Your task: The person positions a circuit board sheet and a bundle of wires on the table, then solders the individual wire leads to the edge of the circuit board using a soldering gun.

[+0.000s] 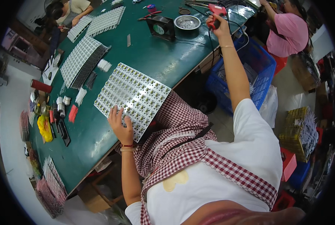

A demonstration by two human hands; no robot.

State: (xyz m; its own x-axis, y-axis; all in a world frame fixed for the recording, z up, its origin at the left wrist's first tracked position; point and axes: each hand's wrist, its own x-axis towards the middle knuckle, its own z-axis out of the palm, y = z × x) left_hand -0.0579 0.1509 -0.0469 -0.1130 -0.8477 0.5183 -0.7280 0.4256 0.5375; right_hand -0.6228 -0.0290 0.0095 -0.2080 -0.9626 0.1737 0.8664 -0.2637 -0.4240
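Observation:
A flat panel of small silver circuit boards [137, 93] lies over the near edge of the green table, partly above my lap. My left hand [119, 122] rests on its near left edge, fingers stretched over the top and thumb apart. Out at the far right, my raised right hand [219, 27] is closed round a red pistol-shaped soldering gun [217, 10] with a dark cable. A round metal bowl [187, 22] stands just left of that hand. Beside the bowl is a small black fan [160, 28].
Stacked board panels [83, 60] stand on the green table [92, 137], with bundled white wires [104, 65] and red wires [73, 113] nearby. A blue crate [263, 88] sits below its right edge. Co-workers sit at far left [75, 11] and right [289, 32].

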